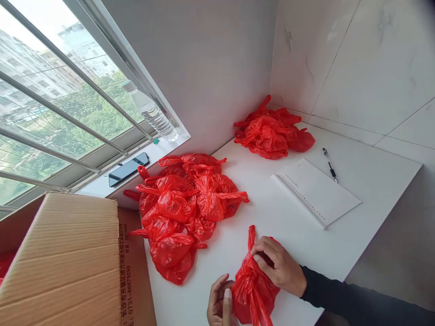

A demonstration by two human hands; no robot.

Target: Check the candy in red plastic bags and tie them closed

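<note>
A knotted red plastic bag (243, 290) lies near the front of the white table, its contents hidden. My right hand (280, 267) is closed, with thumb and forefinger pinching the bag near its gathered top; one handle sticks up past the fingers. At the bag's left edge is my left hand (219, 303), fingers loosely curled and apart from the thumb, with nothing seen gripped between them. The lower part of this hand is cut off by the frame. Another handle of the bag hangs toward the bottom edge.
Several tied red bags (176, 203) are heaped at left, with more red bags (268, 136) in the back corner. A notepad (316, 192) and pen (330, 165) lie at right. A cardboard box (68, 258) stands left; a phone (129, 170) and water bottle (152, 113) are on the sill.
</note>
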